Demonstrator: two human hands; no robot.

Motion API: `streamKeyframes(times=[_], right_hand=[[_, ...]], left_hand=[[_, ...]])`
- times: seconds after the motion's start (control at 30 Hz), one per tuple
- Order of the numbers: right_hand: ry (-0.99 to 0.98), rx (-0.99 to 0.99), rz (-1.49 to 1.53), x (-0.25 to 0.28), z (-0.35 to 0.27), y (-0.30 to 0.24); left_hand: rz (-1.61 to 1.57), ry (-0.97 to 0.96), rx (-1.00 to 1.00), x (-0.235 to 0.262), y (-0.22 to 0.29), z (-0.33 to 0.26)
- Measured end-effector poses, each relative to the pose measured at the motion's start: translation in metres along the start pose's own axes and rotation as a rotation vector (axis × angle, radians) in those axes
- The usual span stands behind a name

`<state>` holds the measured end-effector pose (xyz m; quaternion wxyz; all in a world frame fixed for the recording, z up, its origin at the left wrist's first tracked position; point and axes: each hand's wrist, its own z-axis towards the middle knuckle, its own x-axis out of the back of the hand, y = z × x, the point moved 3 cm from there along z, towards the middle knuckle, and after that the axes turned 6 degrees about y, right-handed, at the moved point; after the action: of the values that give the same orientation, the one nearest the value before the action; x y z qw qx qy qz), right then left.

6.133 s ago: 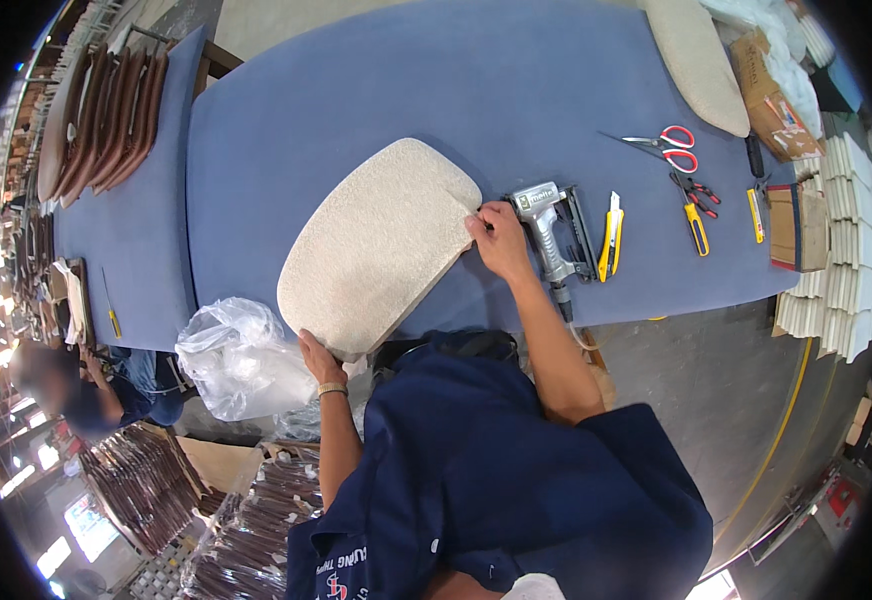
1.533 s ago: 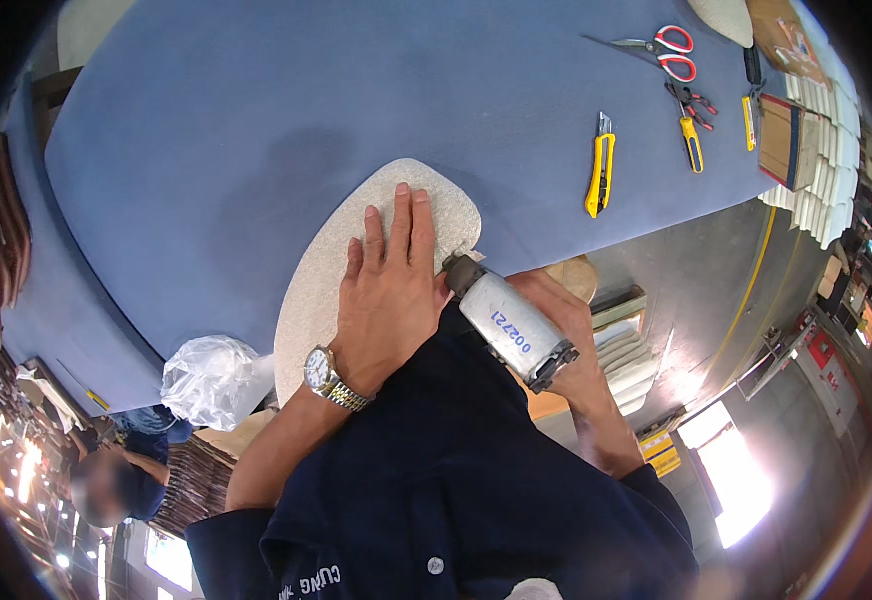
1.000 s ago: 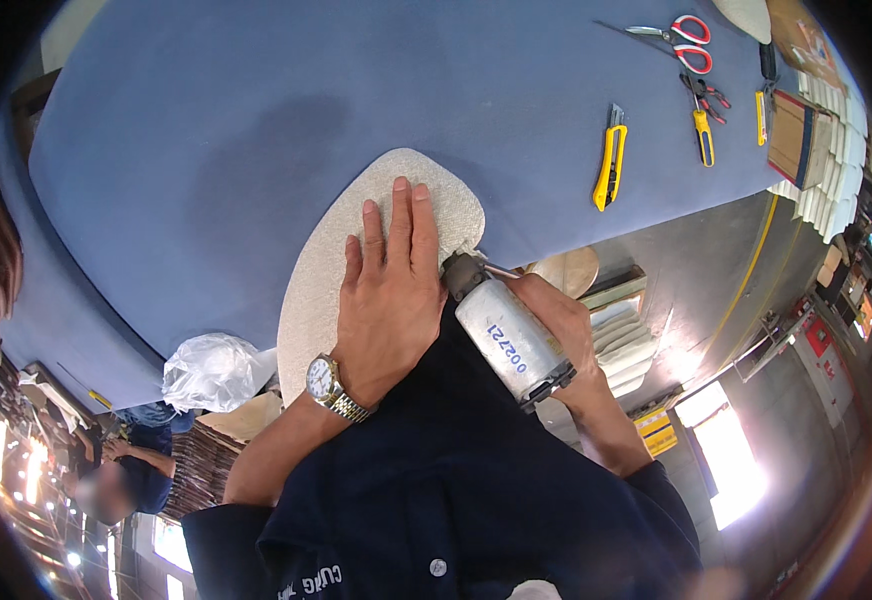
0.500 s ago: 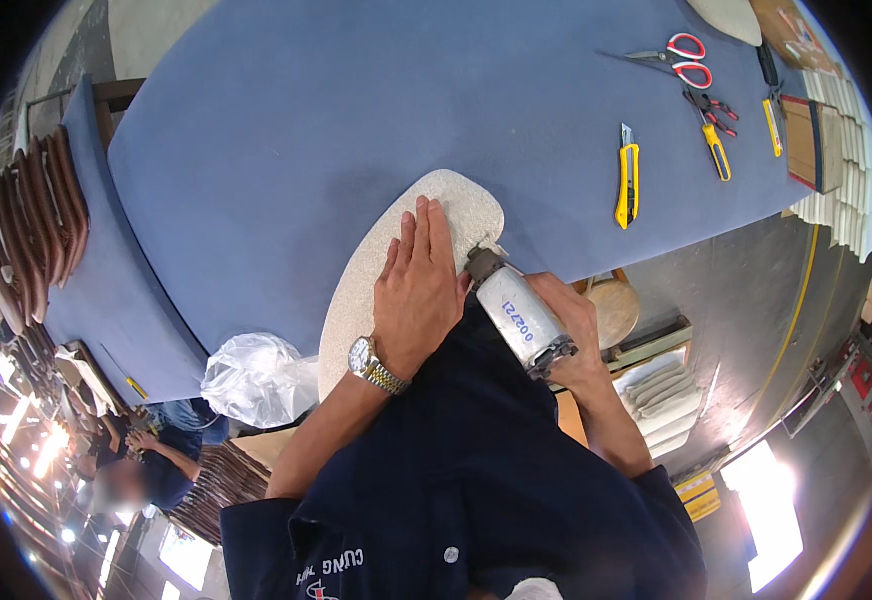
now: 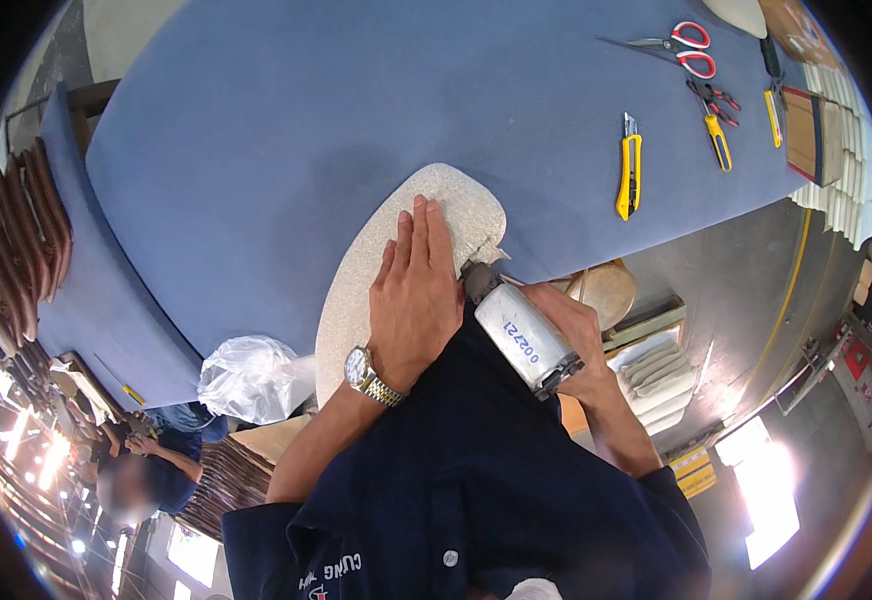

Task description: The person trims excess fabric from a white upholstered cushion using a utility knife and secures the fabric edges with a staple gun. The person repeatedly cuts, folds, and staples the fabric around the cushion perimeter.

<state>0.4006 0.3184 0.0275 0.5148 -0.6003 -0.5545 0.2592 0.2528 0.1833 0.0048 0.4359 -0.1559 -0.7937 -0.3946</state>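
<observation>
A light grey fabric-covered seat panel (image 5: 353,270) with a rounded end lies on the blue table. My left hand (image 5: 414,300) rests flat on it, fingers stretched out and pointing away from me. My right hand (image 5: 574,325) grips a silver pneumatic staple gun (image 5: 524,338) with a dark nose; its handle is mostly hidden. The nose is at the panel's right edge, beside my left hand. Just above it, a small flap of fabric (image 5: 493,252) sticks out from that edge. Whether the nose touches the panel I cannot tell.
On the blue table (image 5: 286,110) lie a yellow utility knife (image 5: 629,170), red-handled scissors (image 5: 691,48), pliers (image 5: 724,100) and a yellow-handled tool (image 5: 718,145). A clear plastic bag (image 5: 254,378) sits at the near left edge. Another person (image 5: 151,480) is at the lower left.
The staple gun in my right hand has moved slightly toward me along the panel's edge, showing more of the fabric flap. My left hand stays flat on the panel.
</observation>
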Motion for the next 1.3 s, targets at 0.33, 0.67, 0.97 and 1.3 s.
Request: streamKeyframes(times=[0.33, 0.67, 0.97, 1.3], right_hand=[[-0.034, -0.135, -0.105, -0.003, 0.019, -0.02], [0.025, -0.03, -0.142, -0.008, 0.009, -0.007], [0.409, 0.006, -0.295, 0.044, 0.037, 0.05], [-0.603, 0.008, 0.15, -0.103, 0.034, -0.02]], left_hand=[[-0.05, -0.029, 0.016, 0.005, -0.005, 0.009], [-0.048, 0.053, 0.019, 0.003, -0.001, 0.007], [-0.126, 0.29, 0.366, 0.061, -0.054, 0.006], [-0.441, 0.423, 0.391, 0.069, -0.111, -0.015]])
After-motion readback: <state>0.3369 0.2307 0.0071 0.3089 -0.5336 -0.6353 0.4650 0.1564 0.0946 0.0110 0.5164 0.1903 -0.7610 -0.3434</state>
